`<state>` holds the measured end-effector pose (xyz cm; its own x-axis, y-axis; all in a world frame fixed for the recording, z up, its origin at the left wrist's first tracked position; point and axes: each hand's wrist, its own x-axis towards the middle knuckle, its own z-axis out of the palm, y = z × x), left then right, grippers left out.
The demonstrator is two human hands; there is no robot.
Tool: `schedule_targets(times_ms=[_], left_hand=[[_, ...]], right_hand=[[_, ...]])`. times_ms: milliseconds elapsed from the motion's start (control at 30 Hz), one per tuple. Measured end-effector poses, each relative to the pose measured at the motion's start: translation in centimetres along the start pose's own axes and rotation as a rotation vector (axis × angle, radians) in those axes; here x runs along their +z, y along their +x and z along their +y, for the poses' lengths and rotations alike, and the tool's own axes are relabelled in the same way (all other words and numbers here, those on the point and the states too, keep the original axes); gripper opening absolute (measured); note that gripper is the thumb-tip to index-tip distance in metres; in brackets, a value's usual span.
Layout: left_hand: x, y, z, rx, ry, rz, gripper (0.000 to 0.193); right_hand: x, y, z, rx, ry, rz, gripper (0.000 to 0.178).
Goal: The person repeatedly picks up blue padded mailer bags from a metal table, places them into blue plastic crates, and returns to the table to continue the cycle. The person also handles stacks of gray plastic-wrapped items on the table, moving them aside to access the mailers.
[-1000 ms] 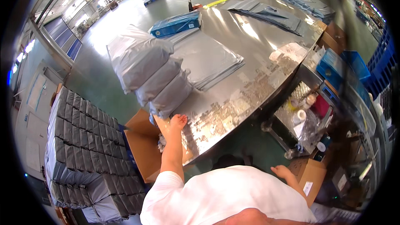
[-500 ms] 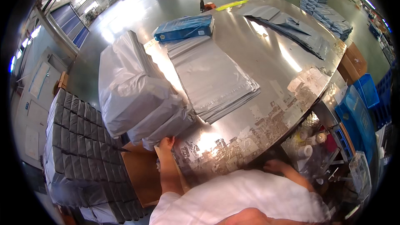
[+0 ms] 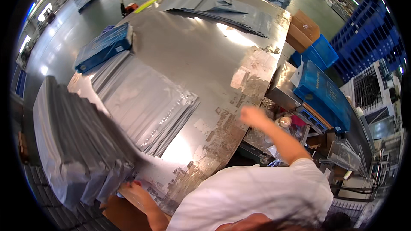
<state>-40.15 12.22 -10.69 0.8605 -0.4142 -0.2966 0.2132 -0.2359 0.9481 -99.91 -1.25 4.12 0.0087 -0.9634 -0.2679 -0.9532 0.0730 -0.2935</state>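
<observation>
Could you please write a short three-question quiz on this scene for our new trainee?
1. Which hand is nearer the tall grey stack?
2. True or false: the right hand is touching the flat grey pile.
3. What lies at that pile's far end: (a) a white roll, (b) a blue package, (c) a cardboard box?

Key:
1. The left hand.
2. False; a gap separates them.
3. b.
</observation>
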Motion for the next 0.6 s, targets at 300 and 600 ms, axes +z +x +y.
schedule_targets(times_ms=[300, 600], left_hand=[[12.9, -20.1, -3.1, -0.131, 0.208, -0.831, 0.013], [17.8, -23.0, -0.7, -0.122, 0.220, -0.822, 0.013]], right_hand=[[-8.3, 5.2, 29.7, 0.404, -0.722, 0.110, 0.034], [-9.4, 11.8, 25.0, 0.022, -0.315, -0.246, 0.010]])
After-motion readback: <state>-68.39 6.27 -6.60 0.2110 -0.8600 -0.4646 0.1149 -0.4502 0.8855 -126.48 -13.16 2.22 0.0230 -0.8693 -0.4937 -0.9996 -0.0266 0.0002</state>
